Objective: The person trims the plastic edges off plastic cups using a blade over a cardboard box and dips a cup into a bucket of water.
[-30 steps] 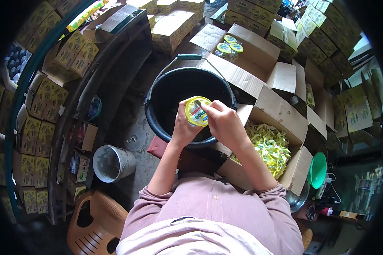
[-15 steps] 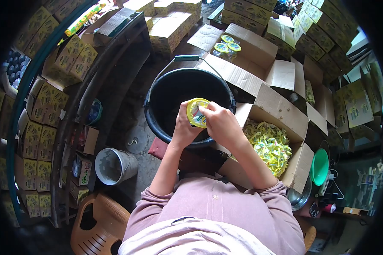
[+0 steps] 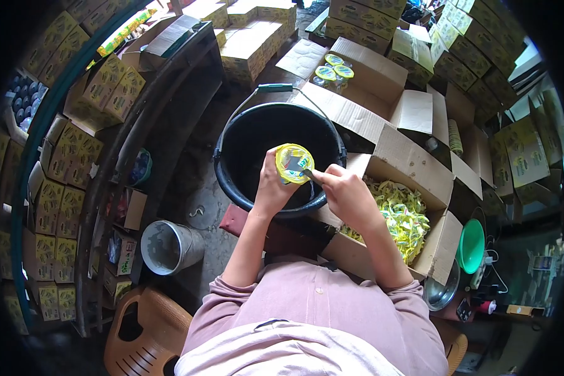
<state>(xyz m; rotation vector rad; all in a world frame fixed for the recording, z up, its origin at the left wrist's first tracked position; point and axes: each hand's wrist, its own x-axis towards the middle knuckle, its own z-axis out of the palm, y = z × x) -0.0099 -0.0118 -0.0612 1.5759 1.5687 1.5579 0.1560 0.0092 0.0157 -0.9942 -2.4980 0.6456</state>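
Stacked printed cartons (image 3: pixel 59 156) are filling the left side of the room. Over the black bucket (image 3: pixel 247 125), the left hand (image 3: pixel 273 185) is gripping a yellow-rimmed cup (image 3: pixel 294 164), its lid torn open. The right hand (image 3: pixel 343 192) is closing around a small dark tool (image 3: pixel 308 173) touching the lid's right edge. Just right of the bucket, an open cardboard box (image 3: pixel 413 161) is holding yellow-green strips (image 3: pixel 402 219); farther off, lidded cups (image 3: pixel 334 67) are standing in another box (image 3: pixel 373 75).
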